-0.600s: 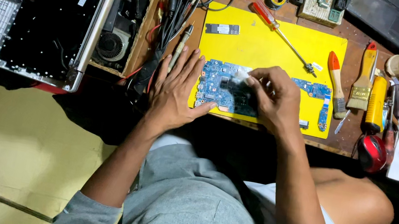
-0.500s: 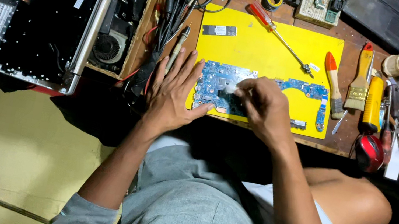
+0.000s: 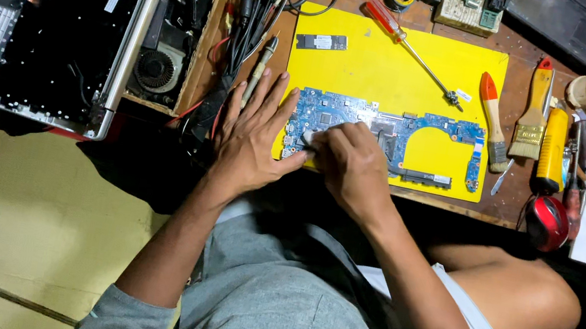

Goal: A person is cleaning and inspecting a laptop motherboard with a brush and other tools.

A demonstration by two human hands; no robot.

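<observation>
One blue, notched laptop circuit board (image 3: 426,136) lies on one yellow rectangular mat (image 3: 398,71) on the brown wooden tabletop (image 3: 499,205). The left hand (image 3: 253,137) rests flat, fingers spread, at the board's left end; the right hand (image 3: 349,162) pinches a small pale object (image 3: 308,137) against it. Two paintbrushes (image 3: 531,110) and one red-handled screwdriver (image 3: 410,45) lie nearby.

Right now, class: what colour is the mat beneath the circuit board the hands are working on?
Bright yellow mat, clearest in the head view.
</observation>
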